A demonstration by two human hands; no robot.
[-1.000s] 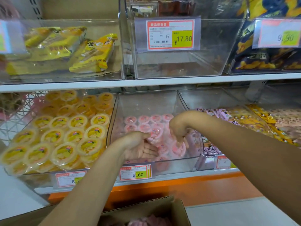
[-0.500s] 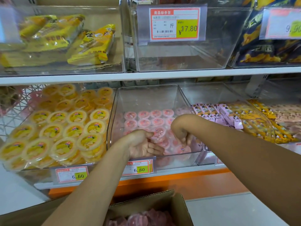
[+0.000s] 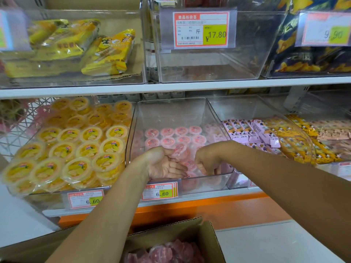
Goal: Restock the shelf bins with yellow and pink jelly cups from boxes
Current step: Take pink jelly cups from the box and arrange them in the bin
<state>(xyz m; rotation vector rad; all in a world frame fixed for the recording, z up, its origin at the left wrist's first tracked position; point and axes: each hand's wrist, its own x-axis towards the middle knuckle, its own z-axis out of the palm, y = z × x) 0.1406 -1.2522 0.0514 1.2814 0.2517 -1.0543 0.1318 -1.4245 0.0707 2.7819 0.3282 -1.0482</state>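
The clear middle bin (image 3: 171, 114) on the lower shelf holds two rows of pink jelly cups (image 3: 175, 137) at its back and a loose pile at its front. My left hand (image 3: 164, 164) lies palm up inside the bin's front, with its thumb and fingers around a tilted pink cup (image 3: 179, 149). My right hand (image 3: 207, 160) reaches in from the right, its fingers curled down onto pink cups (image 3: 190, 164) in the pile. The bin to the left is full of yellow jelly cups (image 3: 81, 145). Below, an open cardboard box (image 3: 209, 236) holds more pink cups (image 3: 165, 251).
To the right, a bin holds purple and yellow snack packets (image 3: 266, 133). The upper shelf carries yellow wafer packs (image 3: 106, 52), a see-through bin with a 17.80 price tag (image 3: 201, 29) and dark snack bags (image 3: 307, 54). Price tags reading 6.60 (image 3: 160, 192) hang on the front edge.
Both hands have sunk slightly toward the front of the pink bin and drawn closer together. The left thumb now sits on a tilted pink cup.
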